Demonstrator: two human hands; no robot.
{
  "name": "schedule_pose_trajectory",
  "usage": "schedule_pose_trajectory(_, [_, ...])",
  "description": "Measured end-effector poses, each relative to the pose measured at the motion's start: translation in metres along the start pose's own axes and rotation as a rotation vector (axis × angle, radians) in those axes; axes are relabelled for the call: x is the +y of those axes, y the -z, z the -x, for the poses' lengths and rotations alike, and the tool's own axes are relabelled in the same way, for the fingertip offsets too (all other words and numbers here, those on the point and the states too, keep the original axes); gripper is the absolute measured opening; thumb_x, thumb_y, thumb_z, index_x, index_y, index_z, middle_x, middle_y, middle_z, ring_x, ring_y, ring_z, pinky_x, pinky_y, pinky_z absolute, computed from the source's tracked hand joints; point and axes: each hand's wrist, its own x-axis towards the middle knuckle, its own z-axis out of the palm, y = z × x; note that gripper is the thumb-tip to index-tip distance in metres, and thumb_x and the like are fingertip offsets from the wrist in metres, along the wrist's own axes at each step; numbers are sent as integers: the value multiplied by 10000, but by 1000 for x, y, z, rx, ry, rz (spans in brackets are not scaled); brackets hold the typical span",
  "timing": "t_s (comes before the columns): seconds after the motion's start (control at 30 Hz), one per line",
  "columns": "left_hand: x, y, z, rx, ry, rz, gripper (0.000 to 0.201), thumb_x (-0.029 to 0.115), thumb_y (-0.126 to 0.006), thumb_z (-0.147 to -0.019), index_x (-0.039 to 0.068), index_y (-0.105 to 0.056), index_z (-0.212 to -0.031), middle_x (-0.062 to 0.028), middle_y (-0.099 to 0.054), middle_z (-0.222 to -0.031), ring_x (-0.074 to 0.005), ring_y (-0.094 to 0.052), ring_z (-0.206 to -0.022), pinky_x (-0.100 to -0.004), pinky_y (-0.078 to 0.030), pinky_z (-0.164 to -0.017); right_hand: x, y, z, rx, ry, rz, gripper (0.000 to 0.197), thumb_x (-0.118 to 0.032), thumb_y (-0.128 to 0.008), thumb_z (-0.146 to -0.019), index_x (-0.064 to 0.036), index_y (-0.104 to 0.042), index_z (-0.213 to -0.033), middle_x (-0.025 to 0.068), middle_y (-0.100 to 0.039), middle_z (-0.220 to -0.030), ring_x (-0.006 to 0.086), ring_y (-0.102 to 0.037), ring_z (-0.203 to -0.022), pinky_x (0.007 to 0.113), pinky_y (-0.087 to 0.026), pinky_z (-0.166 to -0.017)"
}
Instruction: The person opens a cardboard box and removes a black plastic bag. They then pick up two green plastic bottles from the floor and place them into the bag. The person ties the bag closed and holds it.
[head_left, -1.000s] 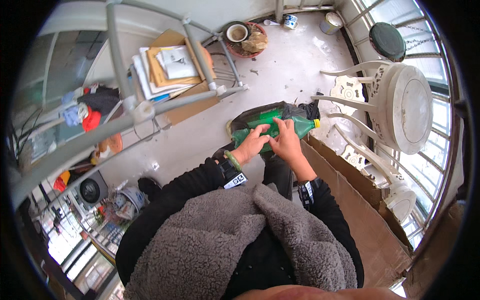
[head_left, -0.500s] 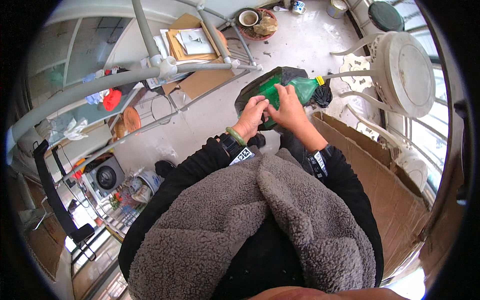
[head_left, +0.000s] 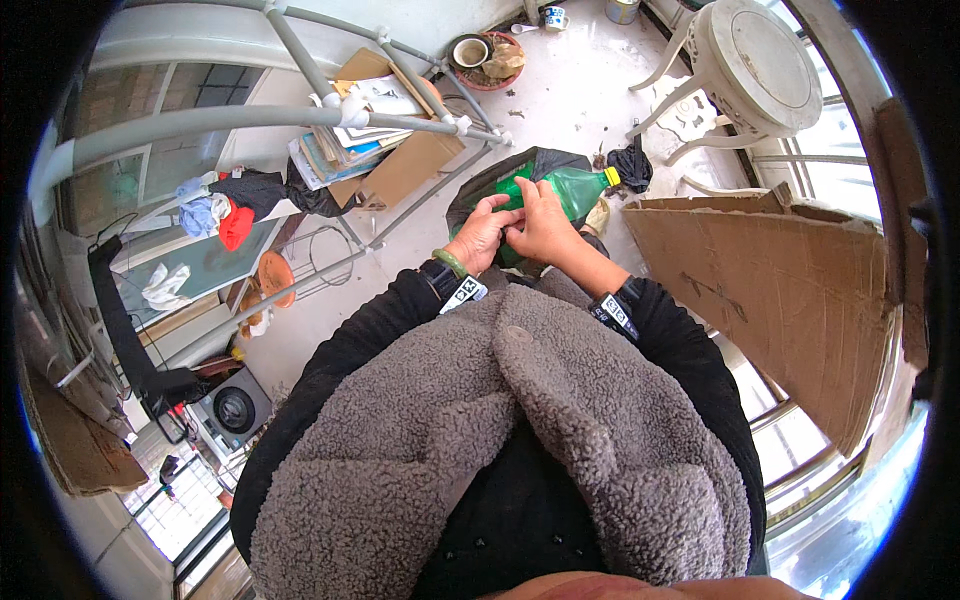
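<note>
Both hands meet in front of my body, fingertips touching. My left hand (head_left: 477, 238) is closed, thumb and fingers pressed together; a green bangle circles its wrist. My right hand (head_left: 545, 226) has its fingers bent and closed against the left fingertips. Whatever lies between them is too small or hidden to make out. Just beyond the hands a green plastic bottle (head_left: 573, 190) with a yellow cap (head_left: 611, 177) lies on its side, cap to the right. Under and around it spreads a black plastic bag (head_left: 548, 158); the hands partly cover both.
A cardboard sheet (head_left: 760, 290) stands on the right, below a white round-topped stool (head_left: 765, 65). A grey pipe frame (head_left: 230, 122) runs along the left, with papers (head_left: 385, 97) and cardboard behind it. A plant pot (head_left: 487, 60) and a black bag (head_left: 630, 165) sit farther off.
The view has shifted, so more of the cardboard sheet shows on the right. My hands stay together by the bottle, and the right fingers have lowered slightly toward the left ones.
</note>
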Motion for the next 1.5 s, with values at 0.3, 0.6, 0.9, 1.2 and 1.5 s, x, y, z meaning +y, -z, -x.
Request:
schedule_pose_trajectory(0.3, [-26,30,13,22,-49,-164,444,115,-731,-813,56,-481,-1175,-85,-575,-1084,-187,-546,-1012,-323,-453,-888,-21,-36,19,-77,-8,-145,769,-152,-655,-664,29,-374,-1357,310,-473,-1155,479,-509,-1066,480,-447,-955])
schedule_pose_trajectory(0.6, [-27,66,23,44,-145,-293,306,134,-727,-856,6,-531,-1053,-63,-628,-972,-141,-610,-844,-288,-513,-747,-47,-56,27,-97,-58,-261,850,-152,-690,-637,29,-314,-1377,303,-438,-1211,431,-458,-1156,416,-408,-1015])
schedule_pose_trajectory(0.9, [-34,106,10,196,-250,-411,307,153,-783,-775,9,-570,-943,-52,-636,-893,-122,-598,-777,-289,-502,-658,-72,-57,18,-268,0,-160,626,-212,-657,-716,53,-460,-1248,311,-575,-1115,424,-571,-1062,443,-469,-930])
schedule_pose_trajectory(1.2, [-32,132,18,421,-349,-760,310,157,-730,-737,8,-550,-940,-47,-587,-853,-129,-557,-767,-275,-463,-648,-83,-34,16,-226,89,-169,410,-284,-673,-774,8,-636,-1059,224,-679,-916,378,-659,-879,439,-525,-782])
schedule_pose_trajectory(1.5, [-30,162,18,492,-339,-550,257,151,-613,-780,31,-533,-567,-24,-522,-574,-128,-500,-517,-301,-373,-486,-91,-30,15,-529,93,-60,414,-306,-686,-794,2,-647,-1068,202,-688,-935,340,-669,-882,395,-527,-790])
